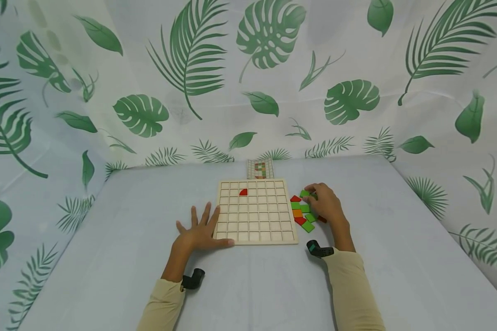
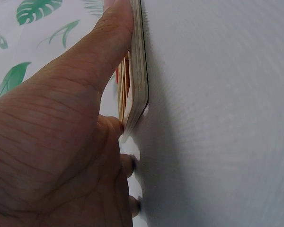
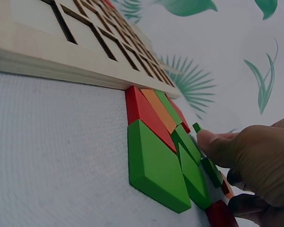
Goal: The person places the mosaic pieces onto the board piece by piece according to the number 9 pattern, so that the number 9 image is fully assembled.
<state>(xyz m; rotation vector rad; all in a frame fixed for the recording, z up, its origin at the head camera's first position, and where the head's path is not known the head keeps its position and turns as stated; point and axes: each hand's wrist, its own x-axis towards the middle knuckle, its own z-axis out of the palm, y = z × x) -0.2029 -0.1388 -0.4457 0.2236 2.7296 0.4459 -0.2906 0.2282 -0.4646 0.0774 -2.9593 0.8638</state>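
Observation:
A pale wooden grid board (image 1: 254, 227) lies on the table with one red quarter-round tile (image 1: 243, 192) in a cell of its upper part. My left hand (image 1: 199, 234) lies at the board's lower left corner, fingers spread; the thumb runs along the front edge, as the left wrist view (image 2: 61, 118) confirms. Right of the board, my right hand (image 1: 326, 203) reaches over a cluster of loose tiles. Its thumb and forefinger pinch a small green tile (image 3: 197, 127) at the far end; the forefinger is mostly hidden in the right wrist view. Nearby lie a green tile (image 3: 156, 168) and a red tile (image 3: 149, 116).
Behind the board stands a small pattern card (image 1: 260, 169) with a coloured grid. An orange tile (image 1: 297, 213) lies among several green and red ones close to the board's right edge. A leaf-printed white cloth (image 1: 215, 133) hangs at the back and sides.

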